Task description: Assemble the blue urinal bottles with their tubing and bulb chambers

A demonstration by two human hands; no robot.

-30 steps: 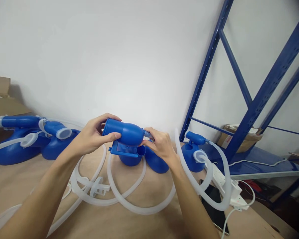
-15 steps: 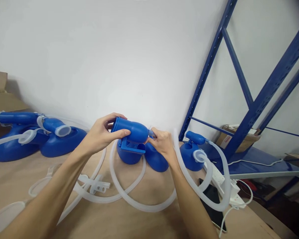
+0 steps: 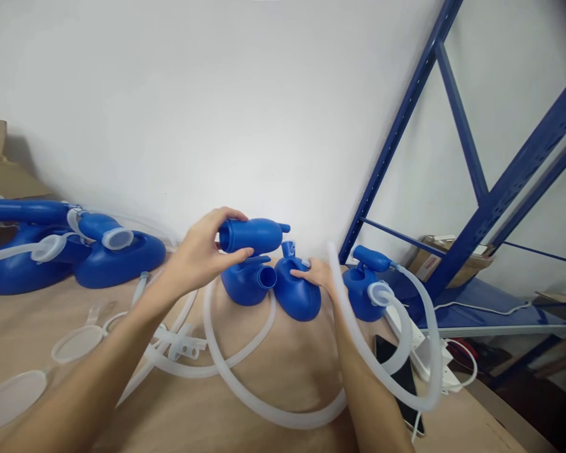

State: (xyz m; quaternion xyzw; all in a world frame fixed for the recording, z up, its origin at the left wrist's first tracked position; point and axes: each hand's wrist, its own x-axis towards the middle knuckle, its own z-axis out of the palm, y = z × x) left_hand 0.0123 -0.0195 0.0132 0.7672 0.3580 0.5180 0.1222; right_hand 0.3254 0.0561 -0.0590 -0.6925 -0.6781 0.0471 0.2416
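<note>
Right hand (image 3: 319, 275) off blue cylinder (image 3: 258, 236), now at blue bottle (image 3: 298, 297)

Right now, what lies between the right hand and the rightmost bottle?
In the head view, a length of white tube crosses between the right hand and the rightmost bottle; its depth is unclear.

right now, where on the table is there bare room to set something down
Bare tabletop shows inside the loop of the front hose, before the middle blue bottles, and between the far left bottles and the round discs. It is crowded at right, around the coiled hose, phone and power strip, and by the clips.
</note>
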